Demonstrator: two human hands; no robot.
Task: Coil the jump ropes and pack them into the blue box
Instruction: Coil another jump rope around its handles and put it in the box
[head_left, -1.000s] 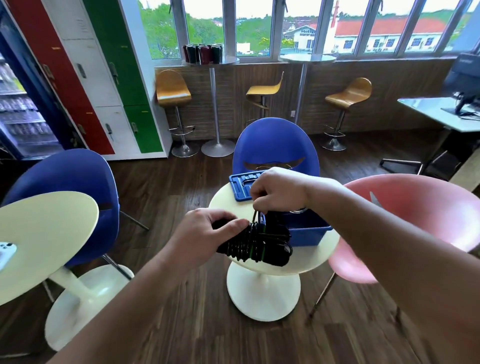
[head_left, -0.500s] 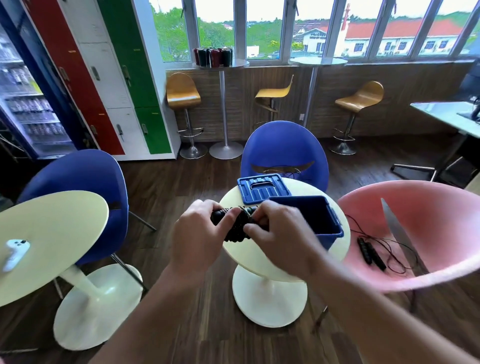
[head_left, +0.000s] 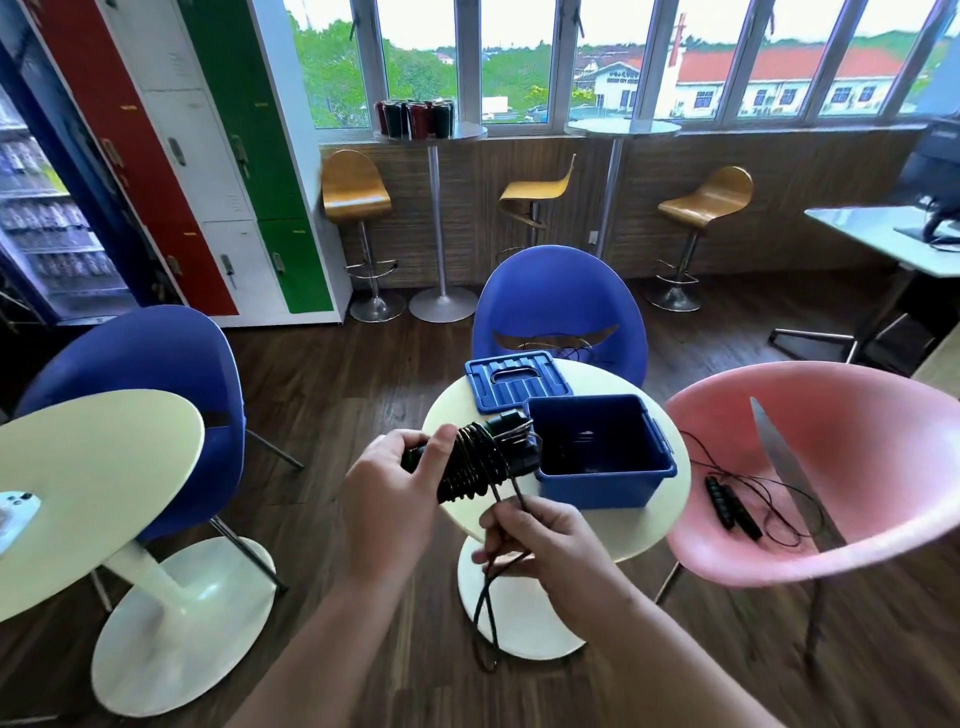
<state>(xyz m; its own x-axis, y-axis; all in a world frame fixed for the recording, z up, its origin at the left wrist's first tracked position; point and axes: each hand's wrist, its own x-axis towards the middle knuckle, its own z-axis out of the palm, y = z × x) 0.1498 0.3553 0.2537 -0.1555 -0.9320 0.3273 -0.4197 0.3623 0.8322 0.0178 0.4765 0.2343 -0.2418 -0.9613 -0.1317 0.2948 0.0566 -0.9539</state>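
Note:
My left hand (head_left: 387, 499) grips a black jump rope (head_left: 475, 460) by its handles, with the cord wound round them in many turns. My right hand (head_left: 540, 540) pinches the loose end of that cord, and a loop hangs below it toward the floor. The open blue box (head_left: 602, 475) stands on the small round table (head_left: 670, 525) just right of the bundle; something dark lies inside. Its blue lid (head_left: 517, 379) lies behind it. A second black jump rope (head_left: 732, 506) lies uncoiled on the seat of the pink chair (head_left: 810, 467).
A blue chair (head_left: 558, 306) stands behind the table with thin cord on its seat. Another round table (head_left: 93, 483) with a white device (head_left: 15, 512) and a blue chair (head_left: 140, 364) are at the left. Lockers, bar stools and high tables line the back wall.
My right hand has come off the bundle and dropped toward me, drawing out the loose cord end. The bundle has shifted slightly toward the blue box.

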